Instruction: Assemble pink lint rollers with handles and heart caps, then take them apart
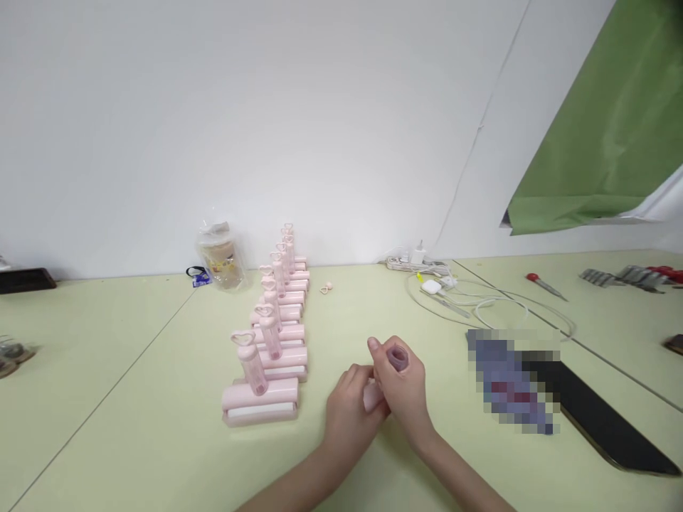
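Both of my hands meet low in the middle of the pale green table [133,398]. My right hand [403,387] is closed round a small pink translucent tube [398,358], whose open end faces up. My left hand [349,412] is closed on a pale pink piece [372,395] just below that tube; the two hands touch. To their left, a row of several pink rollers with heart-topped handles [269,355] runs from the near table toward the wall.
A clear jar in a plastic bag [220,256] stands by the wall. A small pink loose part [326,287] lies behind the row. A power strip with white chargers and cables [427,274] is right of centre. A dark flat slab [602,419], a red-handled screwdriver [541,283] and a green sheet [602,135] are at the right.
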`<action>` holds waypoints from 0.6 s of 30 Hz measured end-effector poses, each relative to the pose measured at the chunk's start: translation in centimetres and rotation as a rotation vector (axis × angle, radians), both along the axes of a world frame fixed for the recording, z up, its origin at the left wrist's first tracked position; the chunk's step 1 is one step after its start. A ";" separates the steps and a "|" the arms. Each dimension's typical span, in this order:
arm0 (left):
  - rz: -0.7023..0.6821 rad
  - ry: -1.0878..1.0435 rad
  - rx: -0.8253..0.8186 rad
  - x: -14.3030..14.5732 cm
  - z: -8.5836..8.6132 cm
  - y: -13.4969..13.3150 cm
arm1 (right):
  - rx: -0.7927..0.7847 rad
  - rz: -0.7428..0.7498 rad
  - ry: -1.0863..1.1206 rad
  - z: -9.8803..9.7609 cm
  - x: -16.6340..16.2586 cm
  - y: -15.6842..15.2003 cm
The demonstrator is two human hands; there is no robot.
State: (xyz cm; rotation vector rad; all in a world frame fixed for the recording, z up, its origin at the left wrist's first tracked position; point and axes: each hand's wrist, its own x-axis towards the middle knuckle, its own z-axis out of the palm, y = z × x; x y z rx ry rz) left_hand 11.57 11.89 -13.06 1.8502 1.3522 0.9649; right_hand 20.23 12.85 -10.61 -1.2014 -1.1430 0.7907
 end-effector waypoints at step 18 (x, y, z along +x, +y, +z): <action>-0.228 -0.048 -0.085 -1.2 -0.1 1.2 | 0.065 0.745 0.225 0.4 1.9 1.5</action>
